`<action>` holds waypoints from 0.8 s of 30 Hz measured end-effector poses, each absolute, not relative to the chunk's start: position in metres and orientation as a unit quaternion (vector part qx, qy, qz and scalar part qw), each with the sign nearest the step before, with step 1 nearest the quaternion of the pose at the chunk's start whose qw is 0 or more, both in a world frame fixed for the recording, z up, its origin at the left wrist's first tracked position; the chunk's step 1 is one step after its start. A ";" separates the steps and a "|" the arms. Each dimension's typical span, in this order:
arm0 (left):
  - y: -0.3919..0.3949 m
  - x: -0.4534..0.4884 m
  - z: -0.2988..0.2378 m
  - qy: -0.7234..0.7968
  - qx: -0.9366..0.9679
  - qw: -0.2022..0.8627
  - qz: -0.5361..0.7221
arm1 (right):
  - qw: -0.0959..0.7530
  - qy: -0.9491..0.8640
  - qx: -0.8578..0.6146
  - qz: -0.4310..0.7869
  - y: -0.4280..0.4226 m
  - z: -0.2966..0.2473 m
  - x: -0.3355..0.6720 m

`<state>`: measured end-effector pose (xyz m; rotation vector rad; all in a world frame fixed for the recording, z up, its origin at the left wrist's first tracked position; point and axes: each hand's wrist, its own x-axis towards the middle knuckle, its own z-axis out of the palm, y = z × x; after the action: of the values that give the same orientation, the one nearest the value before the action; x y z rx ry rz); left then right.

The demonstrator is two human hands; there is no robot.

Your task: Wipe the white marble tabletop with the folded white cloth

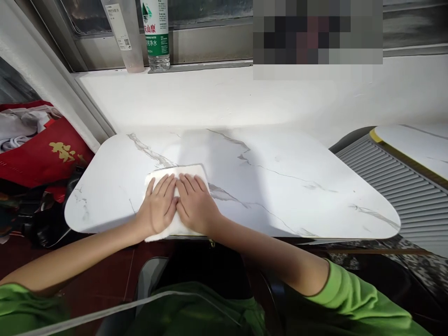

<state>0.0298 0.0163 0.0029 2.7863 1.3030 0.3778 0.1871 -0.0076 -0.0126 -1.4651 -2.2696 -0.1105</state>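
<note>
A white cloth lies spread on the marble-patterned white table, left of its middle, with its near edge at the table's front edge. My left hand rests flat on the cloth's left part, fingers stretched out. Beside it, my right hand presses flat on the right part, fingers pointing away from me. The two hands touch at the thumbs. Part of the cloth is hidden under them.
On the window ledge stand a translucent plastic cup and a water bottle. A red bag with white items sits at the left. Past the right end are a grey ribbed panel and another marble-patterned surface. A white cable crosses below me.
</note>
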 end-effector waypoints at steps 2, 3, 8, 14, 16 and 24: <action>0.006 0.022 0.003 0.426 0.896 0.026 0.124 | 0.221 -0.823 -0.521 -0.038 -0.016 -0.011 0.181; 0.004 0.020 0.003 0.428 0.895 0.029 0.124 | 0.223 -0.825 -0.518 -0.035 -0.017 -0.011 0.180; 0.023 0.024 0.002 0.436 0.892 0.026 0.113 | 0.229 -0.836 -0.499 -0.016 0.007 -0.013 0.186; 0.105 0.048 0.004 0.456 0.885 0.038 0.090 | 0.224 -0.825 -0.518 -0.008 0.089 -0.013 0.204; 0.140 0.056 0.005 0.450 0.887 0.049 0.092 | 0.220 -0.812 -0.541 -0.016 0.119 -0.012 0.209; 0.249 0.081 0.000 0.419 0.895 0.066 0.138 | 0.232 -0.768 -0.597 -0.013 0.209 -0.010 0.223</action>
<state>0.0814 0.2486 0.0003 2.7002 1.2633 0.4149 0.2232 0.2087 -0.0098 -1.6396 -2.1117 -0.0360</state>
